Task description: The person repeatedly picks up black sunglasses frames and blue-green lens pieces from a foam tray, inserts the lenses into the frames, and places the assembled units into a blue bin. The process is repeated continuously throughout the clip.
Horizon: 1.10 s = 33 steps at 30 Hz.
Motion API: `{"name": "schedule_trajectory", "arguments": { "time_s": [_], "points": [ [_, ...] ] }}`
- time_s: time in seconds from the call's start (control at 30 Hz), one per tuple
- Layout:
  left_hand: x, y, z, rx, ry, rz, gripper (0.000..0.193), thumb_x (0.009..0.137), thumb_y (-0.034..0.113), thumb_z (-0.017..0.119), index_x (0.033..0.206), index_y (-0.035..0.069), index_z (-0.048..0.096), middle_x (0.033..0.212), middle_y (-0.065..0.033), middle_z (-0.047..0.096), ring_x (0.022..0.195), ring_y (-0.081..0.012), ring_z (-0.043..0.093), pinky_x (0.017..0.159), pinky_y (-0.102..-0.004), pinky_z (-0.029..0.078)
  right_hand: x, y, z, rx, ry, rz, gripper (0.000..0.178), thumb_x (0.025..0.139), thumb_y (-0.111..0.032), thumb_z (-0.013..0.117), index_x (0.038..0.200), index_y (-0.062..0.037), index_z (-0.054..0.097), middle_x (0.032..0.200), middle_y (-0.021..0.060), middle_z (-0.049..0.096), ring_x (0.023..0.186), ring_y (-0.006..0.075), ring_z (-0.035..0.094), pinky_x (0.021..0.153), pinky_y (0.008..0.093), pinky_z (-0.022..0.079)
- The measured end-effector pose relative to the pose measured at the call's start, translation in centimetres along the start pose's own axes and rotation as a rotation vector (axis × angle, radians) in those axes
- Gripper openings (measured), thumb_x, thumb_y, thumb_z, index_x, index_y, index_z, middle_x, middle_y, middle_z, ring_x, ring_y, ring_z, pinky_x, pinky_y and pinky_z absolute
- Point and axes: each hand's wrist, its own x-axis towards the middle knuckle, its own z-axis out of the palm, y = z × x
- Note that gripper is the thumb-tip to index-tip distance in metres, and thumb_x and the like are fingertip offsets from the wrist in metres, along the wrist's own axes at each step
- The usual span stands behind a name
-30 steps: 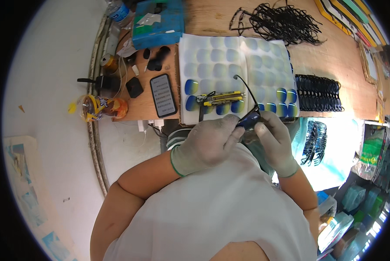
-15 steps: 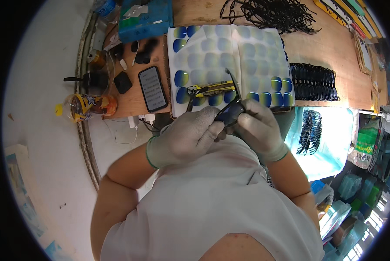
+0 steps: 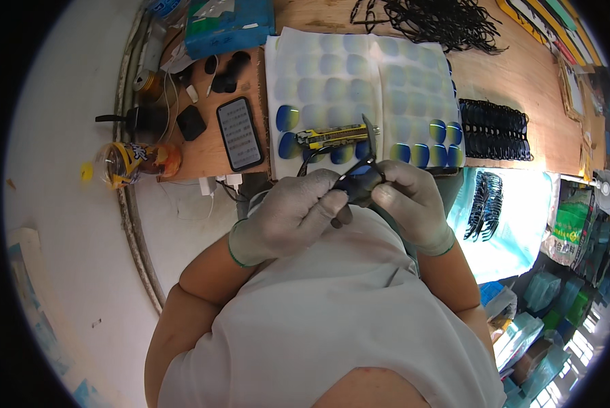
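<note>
My two gloved hands are close together just below the near edge of the white sheet (image 3: 376,75), both clamped on one pair of glasses (image 3: 359,182). My left hand (image 3: 290,217) pinches one end of the frame between thumb and fingers, and my right hand (image 3: 415,202) grips the other end. The glasses tilt between them, a dark lens showing, one temple pointing up over the lower part of the sheet and the other curving up beside my left fingers. Through the sheet show rows of pale lenses (image 3: 335,88), while brighter blue lenses (image 3: 287,118) lie uncovered along its near edge and at its lower corners. A yellow packet (image 3: 332,137) lies across the sheet's lower left half, just beyond the glasses. Immediately left of the sheet is my phone (image 3: 240,134), screen lit; farther left come a black cube (image 3: 191,123), an orange bottle (image 3: 142,164) on its side and a can (image 3: 148,86). A blue box (image 3: 231,30) sits past the sheet's far left corner. Right of the sheet stands a row of black frames (image 3: 494,130), and a tangled black pile (image 3: 441,26) lies beyond its far right corner. Below and right of the sheet, more frames (image 3: 483,206) rest on pale blue plastic (image 3: 519,224), with a green-and-white sack (image 3: 571,228) and a fan (image 3: 609,193) farther right.
</note>
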Motion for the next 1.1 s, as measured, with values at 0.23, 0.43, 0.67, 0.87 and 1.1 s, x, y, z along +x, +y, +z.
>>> {"name": "schedule_trajectory", "arguments": {
  "time_s": [0.23,0.43,0.67,0.87,1.1],
  "points": [
    [0.4,0.8,0.4,0.047,0.014,0.05,0.026,0.108,0.017,0.053,0.1,-0.005,0.063,0.078,-0.0119,0.069,0.065,-0.0212,0.068,0.063,-0.032,0.053,-0.8,0.5,0.0,0.084,0.008,-0.07,0.021,0.1,-0.015,0.063,0.104,0.0052,0.066,0.097,0.0082,0.067,0.093,0.0129,0.06,0.085,0.0291,0.048],
    [0.5,0.9,0.7,0.229,0.104,0.109,0.024,0.106,0.013,0.052,0.094,-0.004,0.062,0.074,-0.0115,0.065,0.061,-0.0221,0.065,0.061,-0.0328,0.052,-0.7,0.8,-0.1,0.011,0.115,0.039,0.019,0.099,-0.017,0.064,0.093,0.0012,0.063,0.084,0.0024,0.063,0.081,0.0085,0.056,0.073,0.0245,0.043],
    [0.7,1.2,0.0,0.245,-0.009,0.17,0.024,0.106,0.014,0.052,0.091,-0.002,0.062,0.072,-0.0114,0.063,0.059,-0.023,0.064,0.059,-0.0338,0.051,-0.4,-0.3,1.2,0.178,0.13,0.021,0.018,0.095,-0.015,0.066,0.095,0.0029,0.064,0.087,0.0059,0.062,0.083,0.0101,0.058,0.075,0.0267,0.046],
    [0.6,1.2,0.0,0.045,-0.069,0.121,0.027,0.108,0.019,0.053,0.095,-0.003,0.063,0.072,-0.0101,0.066,0.061,-0.021,0.065,0.06,-0.0318,0.053,-0.7,1.1,-0.7,0.244,-0.002,0.008,0.025,0.088,-0.02,0.073,0.088,0.004,0.065,0.084,0.0067,0.063,0.078,0.0115,0.058,0.07,0.0277,0.045],
    [0.5,1.0,0.1,0.027,-0.05,0.092,0.025,0.108,0.018,0.052,0.103,-0.005,0.062,0.076,-0.01,0.069,0.067,-0.0207,0.069,0.064,-0.0316,0.055,-0.5,1.1,-0.5,0.062,0.086,-0.075,0.026,0.088,-0.019,0.074,0.079,0.0034,0.067,0.078,0.0063,0.062,0.07,0.0109,0.056,0.063,0.0262,0.042]
  ]
}}
